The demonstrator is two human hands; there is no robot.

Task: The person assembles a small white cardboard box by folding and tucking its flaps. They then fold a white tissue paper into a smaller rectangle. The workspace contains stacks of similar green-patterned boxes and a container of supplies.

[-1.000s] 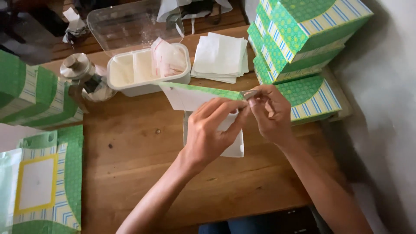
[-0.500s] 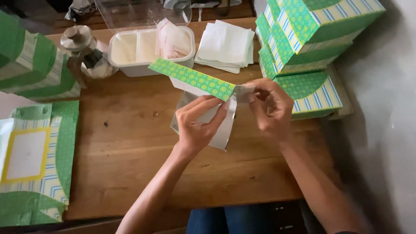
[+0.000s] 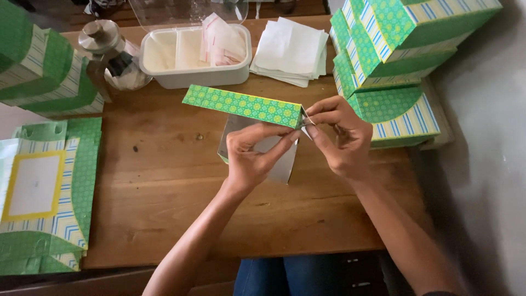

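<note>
1. The person holds a half-folded cardboard box (image 3: 246, 107) with both hands above the wooden table (image 3: 164, 208). Its outer side is green with a small pattern and its inner side is plain grey.
2. The left hand (image 3: 249, 159) is closed on the box from below. The thumb and the fingers pinch the grey panel that hangs down under the green wall.
3. The right hand (image 3: 339, 137) is also closed on the box, at the right end of the green wall. The thumb and the forefinger press a small flap at the corner, but the flap is mostly hidden by the fingers, so I cannot tell its exact shape.
4. The green wall is tilted, with its left end higher in the picture and pointing to the white tray (image 3: 192, 77).
5. The white tray stands at the far side of the table. It has two compartments, and the right one holds small clear packets (image 3: 222, 41).
6. Just right of the tray lies a pile of white paper sheets (image 3: 290, 49).
7. Finished green boxes (image 3: 394, 60) are stacked at the right edge of the table, near the right hand.
8. Flat unfolded box sheets (image 3: 49, 192) lie in a pile at the left.
9. A glass jar with a metal lid (image 3: 104, 49) stands left of the tray.
</note>
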